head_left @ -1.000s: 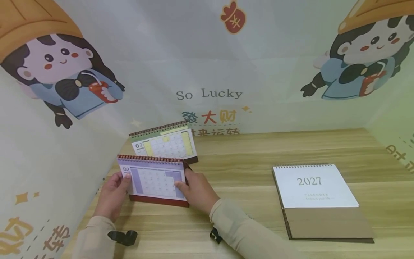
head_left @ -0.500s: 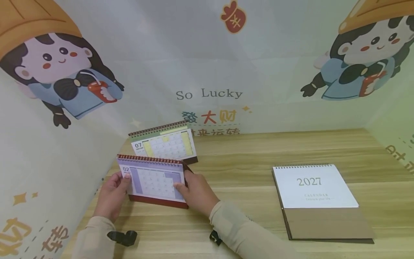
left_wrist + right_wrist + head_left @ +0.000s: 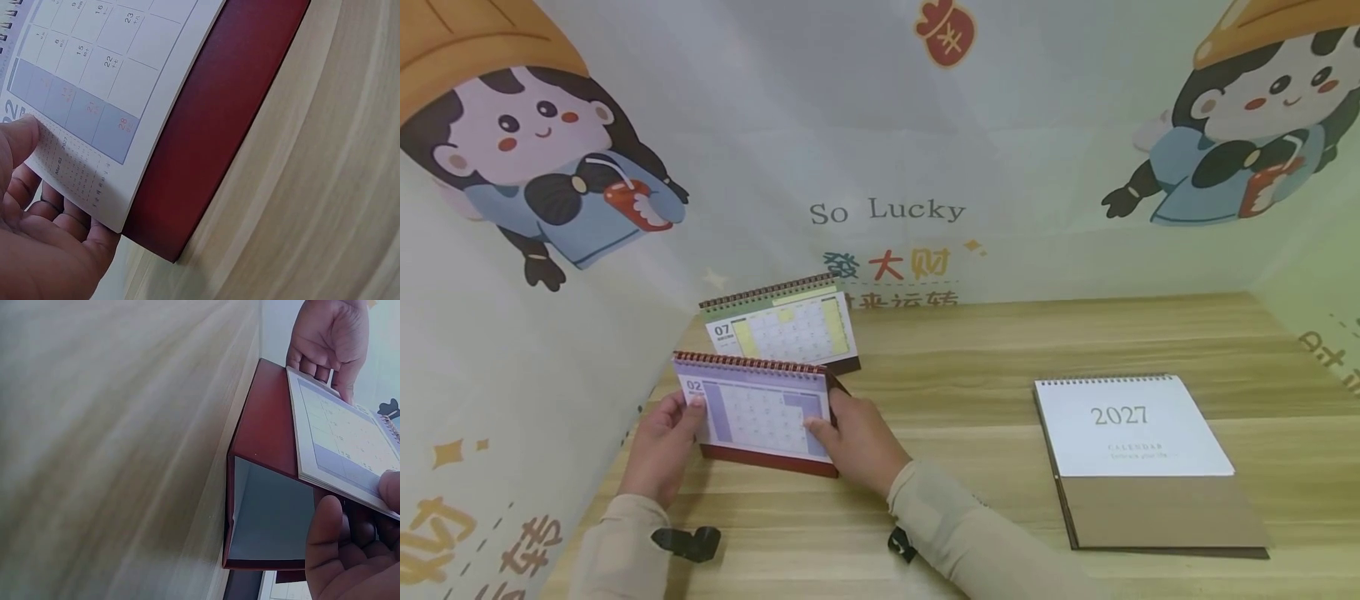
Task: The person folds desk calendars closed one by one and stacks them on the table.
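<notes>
Both hands hold a spiral-bound desk calendar (image 3: 760, 417) with a dark red stand and a purple page marked 02. My left hand (image 3: 662, 446) pinches its left edge, thumb on the page front and fingers behind, as the left wrist view shows on the page (image 3: 112, 75). At the opposite edge my right hand (image 3: 861, 437) grips with the thumb on the page and fingers curled behind. In the right wrist view the red stand (image 3: 265, 425) forms a hollow wedge standing on the table. Just behind it is a second desk calendar (image 3: 782, 329), green and yellow, marked 07, partly covered.
A third calendar (image 3: 1138, 429) with a white 2027 cover and brown base stands on the right of the wooden table (image 3: 955, 400). Printed cloth walls (image 3: 1037, 167) enclose the table at the back and sides. Black straps (image 3: 685, 543) sit at the wrists.
The head view has shifted slightly, so the scene sits a little higher in the frame. Both hands keep their hold on the purple-page calendar, which stays in place.
</notes>
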Tool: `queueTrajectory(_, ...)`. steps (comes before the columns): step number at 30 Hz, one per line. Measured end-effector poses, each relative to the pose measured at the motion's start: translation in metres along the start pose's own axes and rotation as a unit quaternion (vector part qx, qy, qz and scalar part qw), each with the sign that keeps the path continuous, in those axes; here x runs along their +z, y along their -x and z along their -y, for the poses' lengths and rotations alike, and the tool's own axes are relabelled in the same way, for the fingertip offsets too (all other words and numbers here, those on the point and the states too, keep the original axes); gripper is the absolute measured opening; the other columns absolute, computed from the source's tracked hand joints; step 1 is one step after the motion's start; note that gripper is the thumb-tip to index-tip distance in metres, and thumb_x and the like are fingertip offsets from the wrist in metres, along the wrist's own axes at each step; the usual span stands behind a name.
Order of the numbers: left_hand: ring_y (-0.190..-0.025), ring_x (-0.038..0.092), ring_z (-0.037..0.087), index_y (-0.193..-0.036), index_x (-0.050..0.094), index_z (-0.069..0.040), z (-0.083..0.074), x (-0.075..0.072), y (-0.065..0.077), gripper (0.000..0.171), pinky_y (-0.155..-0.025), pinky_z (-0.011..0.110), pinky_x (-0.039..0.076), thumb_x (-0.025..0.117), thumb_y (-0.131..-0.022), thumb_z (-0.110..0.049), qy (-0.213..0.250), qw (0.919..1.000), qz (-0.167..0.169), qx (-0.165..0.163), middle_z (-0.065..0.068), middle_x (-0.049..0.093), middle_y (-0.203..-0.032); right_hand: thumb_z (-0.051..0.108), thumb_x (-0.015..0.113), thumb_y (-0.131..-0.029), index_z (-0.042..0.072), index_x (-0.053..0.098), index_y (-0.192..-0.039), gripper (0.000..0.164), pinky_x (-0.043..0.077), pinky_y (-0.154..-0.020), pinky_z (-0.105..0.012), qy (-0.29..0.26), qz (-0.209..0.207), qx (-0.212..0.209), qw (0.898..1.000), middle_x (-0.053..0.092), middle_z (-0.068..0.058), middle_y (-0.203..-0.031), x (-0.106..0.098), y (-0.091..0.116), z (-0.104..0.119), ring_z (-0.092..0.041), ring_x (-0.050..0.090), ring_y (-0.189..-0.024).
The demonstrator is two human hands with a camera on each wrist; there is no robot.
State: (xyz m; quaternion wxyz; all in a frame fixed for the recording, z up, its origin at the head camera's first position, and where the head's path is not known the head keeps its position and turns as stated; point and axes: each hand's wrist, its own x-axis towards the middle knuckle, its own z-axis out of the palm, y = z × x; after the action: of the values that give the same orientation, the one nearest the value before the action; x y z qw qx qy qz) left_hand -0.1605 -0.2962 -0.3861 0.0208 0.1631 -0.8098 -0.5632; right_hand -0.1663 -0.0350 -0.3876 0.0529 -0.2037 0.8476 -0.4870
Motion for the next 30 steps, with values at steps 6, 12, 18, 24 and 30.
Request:
queueTrajectory(6, -0.127, 0.04, 0.024, -0.149, 0.035, 0.0, 0.0002, 0.0005, -0.001, 0.056, -0.111, 0.045, 0.033, 0.038, -0.107, -0.038, 0.001, 1.0, -0.001, -0.002, 0.018, 0.042, -0.145, 0.028, 0.059, -0.101, 0.004, 0.059, -0.117, 0.029, 0.051, -0.066, -0.023, 0.004, 0.0, 0.0, 1.0, 0.068, -0.003, -0.099, -0.0002, -0.0008, -0.0008, -0.005, 0.06, -0.076)
queueTrajectory(12, -0.127, 0.04, 0.023, -0.15, 0.033, 0.0, -0.0004, 0.0005, -0.0009, 0.058, -0.111, 0.045, 0.033, 0.038, -0.107, -0.038, 0.006, 1.0, 0.001, -0.005, 0.018, 0.041, -0.146, 0.029, 0.058, -0.101, 0.004, 0.059, -0.116, 0.028, 0.05, -0.066, -0.023, 0.011, -0.001, -0.005, 1.0, 0.068, -0.003, -0.097, 0.0001, -0.0024, -0.0019, -0.006, 0.059, -0.075)
queueTrajectory(18, -0.127, 0.04, 0.023, -0.15, 0.033, 0.0, -0.001, -0.0001, -0.0009, 0.058, -0.112, 0.044, 0.033, 0.039, -0.107, -0.038, 0.01, 0.9999, 0.003, -0.003, 0.018, 0.041, -0.146, 0.028, 0.059, -0.101, 0.005, 0.059, -0.116, 0.028, 0.05, -0.066, -0.024, 0.009, -0.002, -0.006, 1.0, 0.068, -0.002, -0.097, 0.0006, -0.0024, -0.0019, -0.005, 0.059, -0.075)
queueTrajectory(24, -0.127, 0.04, 0.024, -0.15, 0.034, 0.0, -0.0008, -0.0008, -0.0018, 0.057, -0.111, 0.044, 0.033, 0.038, -0.107, -0.038, 0.008, 1.0, 0.005, -0.001, 0.018, 0.041, -0.146, 0.029, 0.058, -0.102, 0.004, 0.058, -0.12, 0.031, 0.051, -0.067, -0.023, 0.01, 0.0, -0.007, 1.0, 0.068, -0.003, -0.099, 0.0005, -0.0018, -0.0008, -0.005, 0.059, -0.076)
queueTrajectory(30, -0.129, 0.039, 0.025, -0.149, 0.034, 0.001, 0.0009, -0.0013, -0.0025, 0.058, -0.112, 0.045, 0.032, 0.039, -0.107, -0.038, 0.004, 1.0, 0.008, -0.002, 0.019, 0.04, -0.148, 0.029, 0.058, -0.102, 0.003, 0.058, -0.119, 0.031, 0.05, -0.066, -0.023, 0.009, 0.001, -0.004, 1.0, 0.066, -0.001, -0.096, 0.0005, -0.001, -0.0008, -0.006, 0.059, -0.075)
